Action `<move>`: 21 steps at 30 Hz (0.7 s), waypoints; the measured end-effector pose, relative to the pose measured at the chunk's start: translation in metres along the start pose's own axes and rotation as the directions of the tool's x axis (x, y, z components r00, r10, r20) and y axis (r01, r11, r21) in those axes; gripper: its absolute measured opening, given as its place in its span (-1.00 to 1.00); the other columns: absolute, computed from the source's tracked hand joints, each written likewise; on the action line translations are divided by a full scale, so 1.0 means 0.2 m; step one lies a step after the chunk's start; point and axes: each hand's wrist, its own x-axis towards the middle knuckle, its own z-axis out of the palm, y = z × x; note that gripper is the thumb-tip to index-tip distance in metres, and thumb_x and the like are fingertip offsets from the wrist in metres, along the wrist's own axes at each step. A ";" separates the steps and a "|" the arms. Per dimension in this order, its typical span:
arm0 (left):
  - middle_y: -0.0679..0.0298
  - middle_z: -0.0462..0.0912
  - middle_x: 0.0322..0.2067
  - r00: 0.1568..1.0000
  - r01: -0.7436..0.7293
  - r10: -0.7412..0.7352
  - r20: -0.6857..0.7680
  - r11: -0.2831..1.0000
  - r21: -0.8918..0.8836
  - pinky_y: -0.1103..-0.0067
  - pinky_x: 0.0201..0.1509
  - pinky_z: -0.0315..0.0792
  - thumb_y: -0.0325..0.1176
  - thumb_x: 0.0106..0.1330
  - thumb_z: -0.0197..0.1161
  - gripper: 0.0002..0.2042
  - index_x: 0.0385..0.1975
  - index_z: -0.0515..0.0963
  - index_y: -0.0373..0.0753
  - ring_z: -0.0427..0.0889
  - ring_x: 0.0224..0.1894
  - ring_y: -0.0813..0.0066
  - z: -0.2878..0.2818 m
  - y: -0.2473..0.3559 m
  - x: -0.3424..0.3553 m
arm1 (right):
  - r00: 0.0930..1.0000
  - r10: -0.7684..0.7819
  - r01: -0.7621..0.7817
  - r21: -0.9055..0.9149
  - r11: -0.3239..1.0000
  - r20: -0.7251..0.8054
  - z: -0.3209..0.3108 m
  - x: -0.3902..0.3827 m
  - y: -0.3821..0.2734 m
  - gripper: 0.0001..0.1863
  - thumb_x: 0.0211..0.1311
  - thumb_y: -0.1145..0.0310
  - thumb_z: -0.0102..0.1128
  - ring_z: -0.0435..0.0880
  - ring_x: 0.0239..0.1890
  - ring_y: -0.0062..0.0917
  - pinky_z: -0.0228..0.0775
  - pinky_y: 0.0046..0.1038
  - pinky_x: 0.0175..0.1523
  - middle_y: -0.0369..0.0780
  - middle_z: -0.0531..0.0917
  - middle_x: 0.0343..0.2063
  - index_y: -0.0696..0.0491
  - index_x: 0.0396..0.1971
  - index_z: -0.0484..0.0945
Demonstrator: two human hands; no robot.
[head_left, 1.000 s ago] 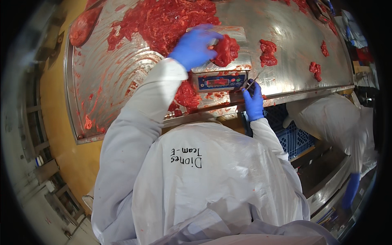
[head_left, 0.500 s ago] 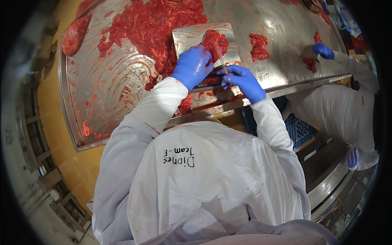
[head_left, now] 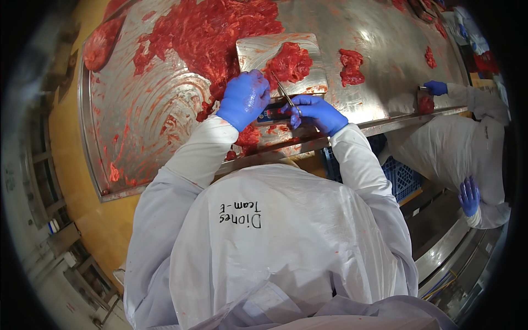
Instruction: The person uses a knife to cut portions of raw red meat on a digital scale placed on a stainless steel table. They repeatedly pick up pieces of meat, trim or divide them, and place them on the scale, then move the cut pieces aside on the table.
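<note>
The piece of red meat point(head_left: 291, 61) lay on the steel pan of the scale point(head_left: 256, 50), a little right of the pan's middle. My left hand point(head_left: 243, 99), gloved in blue, was at the pan's near-left corner, fingers curled in beside the meat's near-left edge; I could not tell whether they pinched it. My right hand point(head_left: 316, 113) came in from the near right, fingers closed around a slim metal tool point(head_left: 283, 92), its tip slanting far and left to the meat's near edge. Between my hands showed part of the scale's blue label panel, mostly covered.

On the left, a wide heap of meat point(head_left: 214, 33) spread beyond the scale; a small clump point(head_left: 248, 136) sat on its near side. To the right lay another piece point(head_left: 351, 67), well apart from the pan, with streaked bare steel of the desk point(head_left: 385, 66) beyond it. The desk's raised near rim ran just under my wrists.

Two lines of black handwriting marked my white apron point(head_left: 291, 247), upside down in this view. Farther right, a co-worker's gloved hand point(head_left: 437, 88) held a tool above a meat piece point(head_left: 425, 104); a blue crate point(head_left: 404, 179) stood below the rim.
</note>
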 end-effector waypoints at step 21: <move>0.10 0.61 -0.28 0.999 -0.010 0.006 -0.045 0.996 -0.094 0.24 -0.14 0.59 -0.45 0.14 0.37 -0.88 -0.34 0.63 -0.25 0.66 -0.21 0.04 -0.08 -0.12 -0.14 | 0.996 0.055 -0.046 0.128 0.991 -0.068 0.20 0.22 -0.11 -0.69 0.47 0.29 0.29 0.73 -0.26 -0.54 0.59 -0.44 -0.04 -0.25 0.72 -0.35 0.18 0.04 0.65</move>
